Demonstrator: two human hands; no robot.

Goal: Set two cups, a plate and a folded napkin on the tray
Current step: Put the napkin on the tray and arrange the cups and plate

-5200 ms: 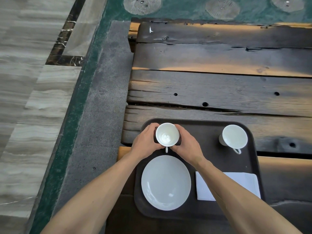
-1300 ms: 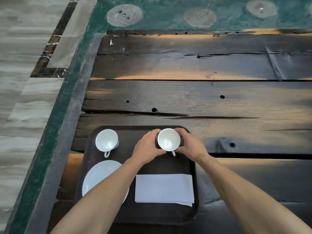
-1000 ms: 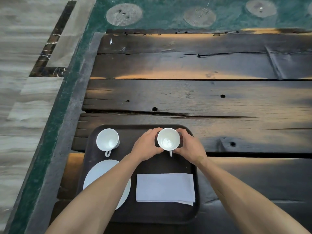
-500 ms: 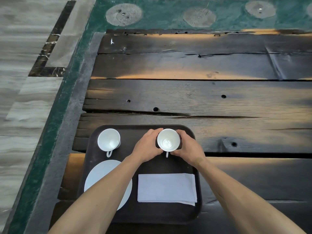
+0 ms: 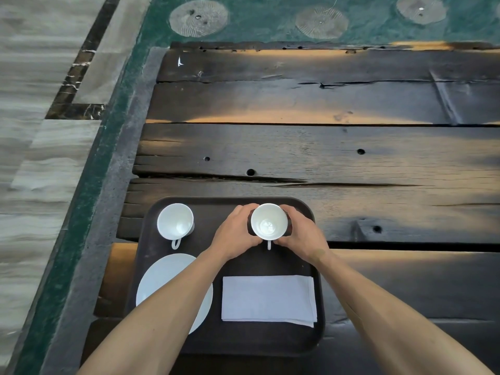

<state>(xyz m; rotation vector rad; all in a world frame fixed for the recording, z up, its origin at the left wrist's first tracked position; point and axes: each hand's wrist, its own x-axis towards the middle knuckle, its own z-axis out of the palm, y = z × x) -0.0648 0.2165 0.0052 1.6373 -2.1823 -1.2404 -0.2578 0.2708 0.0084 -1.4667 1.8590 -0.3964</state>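
left hand point(image 5: 234, 234) and right hand point(image 5: 301, 235) — each grip cupped around the right cup point(image 5: 269, 221) — on the tray point(image 5: 311, 336).

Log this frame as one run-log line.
hands: left and right cupping right cup | left cup, plate, folded napkin: on tray | phase: seating second cup

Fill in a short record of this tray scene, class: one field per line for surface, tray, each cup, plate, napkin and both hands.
surface: dark wooden table
tray: dark tray at the near edge
held cup: white cup, far right of tray, handle toward the person
free cup: second cup, far left, upright
plate: white plate, near left, partly hidden by forearm
napkin: folded napkin, near right
left hand: cupping the held cup
right hand: cupping the held cup
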